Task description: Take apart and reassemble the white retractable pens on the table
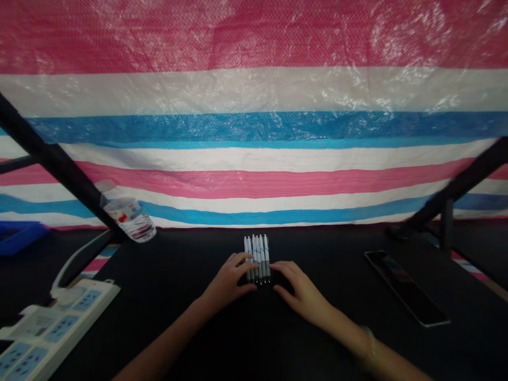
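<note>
Several white pens with grey grips (260, 256) lie side by side in a row on the black table (309, 349), pointing away from me. My left hand (230, 278) reaches over the row's left side, its fingers lying across the leftmost pens and its thumb near their lower ends. At the row's right edge is my right hand (299, 291), fingers and thumb apart, with the index fingertip at or touching the outermost pen. Neither hand has a pen lifted. Part of the left pens is hidden under my left fingers.
A dark phone (405, 288) lies on the right. At left are a white power strip (59, 328) with a plugged-in cable, a tilted clear plastic bottle (135, 219) and a blue tray (19, 235). Black frame bars slant up both sides before a striped tarp (254, 159).
</note>
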A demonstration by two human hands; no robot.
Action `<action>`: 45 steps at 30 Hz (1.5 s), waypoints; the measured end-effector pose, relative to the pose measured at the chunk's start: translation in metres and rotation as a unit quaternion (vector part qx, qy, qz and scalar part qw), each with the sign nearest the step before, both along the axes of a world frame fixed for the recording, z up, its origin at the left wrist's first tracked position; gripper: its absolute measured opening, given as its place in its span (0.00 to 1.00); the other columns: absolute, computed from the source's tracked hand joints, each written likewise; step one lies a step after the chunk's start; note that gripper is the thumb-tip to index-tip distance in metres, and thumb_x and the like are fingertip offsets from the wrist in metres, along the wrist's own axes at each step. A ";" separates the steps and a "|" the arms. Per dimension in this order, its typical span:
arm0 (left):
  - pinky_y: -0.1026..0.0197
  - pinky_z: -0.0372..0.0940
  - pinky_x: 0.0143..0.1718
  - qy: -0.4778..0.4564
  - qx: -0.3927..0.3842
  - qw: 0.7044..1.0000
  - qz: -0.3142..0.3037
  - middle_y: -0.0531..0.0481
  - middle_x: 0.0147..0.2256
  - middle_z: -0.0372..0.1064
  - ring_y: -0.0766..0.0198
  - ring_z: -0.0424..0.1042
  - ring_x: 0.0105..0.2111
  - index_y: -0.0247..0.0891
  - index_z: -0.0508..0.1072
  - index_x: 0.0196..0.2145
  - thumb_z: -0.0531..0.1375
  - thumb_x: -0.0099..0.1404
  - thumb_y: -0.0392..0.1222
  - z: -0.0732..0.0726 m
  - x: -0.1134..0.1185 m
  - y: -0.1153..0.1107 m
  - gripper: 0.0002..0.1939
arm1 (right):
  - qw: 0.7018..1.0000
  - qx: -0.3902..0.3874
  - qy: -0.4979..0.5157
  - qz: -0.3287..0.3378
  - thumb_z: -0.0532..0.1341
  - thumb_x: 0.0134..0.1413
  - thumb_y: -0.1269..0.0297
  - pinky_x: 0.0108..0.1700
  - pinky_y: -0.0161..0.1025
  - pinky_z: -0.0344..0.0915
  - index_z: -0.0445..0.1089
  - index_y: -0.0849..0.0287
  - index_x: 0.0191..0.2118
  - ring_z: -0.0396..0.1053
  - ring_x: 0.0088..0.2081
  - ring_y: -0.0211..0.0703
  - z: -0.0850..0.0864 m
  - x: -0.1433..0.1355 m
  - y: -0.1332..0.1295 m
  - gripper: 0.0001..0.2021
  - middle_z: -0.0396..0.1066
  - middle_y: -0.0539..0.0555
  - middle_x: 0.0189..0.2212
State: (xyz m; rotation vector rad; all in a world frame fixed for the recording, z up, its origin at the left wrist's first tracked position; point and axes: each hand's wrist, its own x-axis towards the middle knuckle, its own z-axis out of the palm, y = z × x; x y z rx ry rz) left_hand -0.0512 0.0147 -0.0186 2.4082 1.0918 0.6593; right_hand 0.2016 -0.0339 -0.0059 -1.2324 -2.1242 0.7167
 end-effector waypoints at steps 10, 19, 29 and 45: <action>0.45 0.66 0.54 0.000 0.020 1.000 -0.013 0.41 0.54 0.72 0.48 0.70 0.51 0.41 0.78 0.49 0.72 0.58 0.37 0.003 0.018 0.000 0.21 | 0.996 0.041 -0.077 0.026 0.66 0.54 0.74 0.64 0.60 0.59 0.64 0.59 0.64 0.61 0.62 0.60 -0.006 -0.010 0.017 0.31 0.65 0.65 0.61; 0.49 0.67 0.51 -0.020 0.020 0.999 -0.025 0.45 0.52 0.73 0.50 0.70 0.49 0.42 0.78 0.46 0.71 0.58 0.36 0.002 0.040 -0.024 0.18 | 0.994 0.040 -0.098 0.030 0.68 0.53 0.73 0.59 0.55 0.65 0.66 0.56 0.61 0.64 0.57 0.58 0.003 0.008 -0.003 0.30 0.66 0.62 0.57; 0.48 0.68 0.49 -0.037 0.024 0.999 -0.022 0.45 0.50 0.74 0.51 0.71 0.47 0.43 0.80 0.43 0.70 0.59 0.35 0.001 0.043 -0.028 0.13 | 0.992 0.063 -0.091 0.062 0.68 0.56 0.66 0.56 0.53 0.66 0.67 0.54 0.62 0.66 0.53 0.57 0.003 0.015 -0.001 0.27 0.67 0.61 0.53; 0.47 0.72 0.52 -0.099 -0.005 0.995 0.013 0.43 0.50 0.74 0.51 0.74 0.49 0.43 0.75 0.50 0.70 0.59 0.37 -0.003 0.036 -0.031 0.21 | 0.997 0.033 -0.047 0.045 0.73 0.51 0.57 0.58 0.51 0.66 0.65 0.54 0.63 0.66 0.55 0.57 -0.006 0.022 -0.002 0.34 0.64 0.61 0.55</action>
